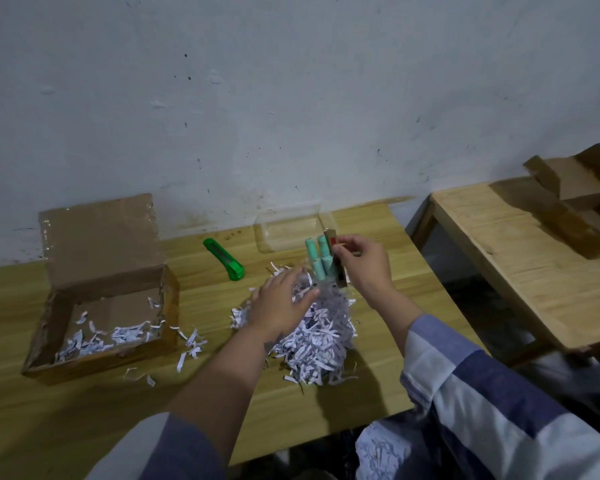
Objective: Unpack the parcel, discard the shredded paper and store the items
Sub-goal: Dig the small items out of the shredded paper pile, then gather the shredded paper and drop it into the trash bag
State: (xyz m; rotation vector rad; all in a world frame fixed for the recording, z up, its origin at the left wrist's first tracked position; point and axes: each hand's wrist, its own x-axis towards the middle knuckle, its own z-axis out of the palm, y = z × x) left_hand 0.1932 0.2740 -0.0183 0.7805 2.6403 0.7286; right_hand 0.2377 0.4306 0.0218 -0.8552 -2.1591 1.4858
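Note:
A pile of white shredded paper (317, 336) lies on the wooden table (94, 407). My left hand (279, 301) rests on the pile's left side with fingers spread flat. My right hand (361, 263) holds a pack of teal markers (318, 259) with a brown card backing upright above the pile's far end. At the left the open cardboard parcel (101, 299) keeps some paper shreds in its bottom. A clear plastic container (291, 228) stands just behind the markers.
A green utility knife (224, 259) lies between the parcel and the clear container. Loose shreds are scattered near the parcel's front right corner. A second wooden table (520, 268) at the right carries another open cardboard box (582, 199). More shreds lie on my lap.

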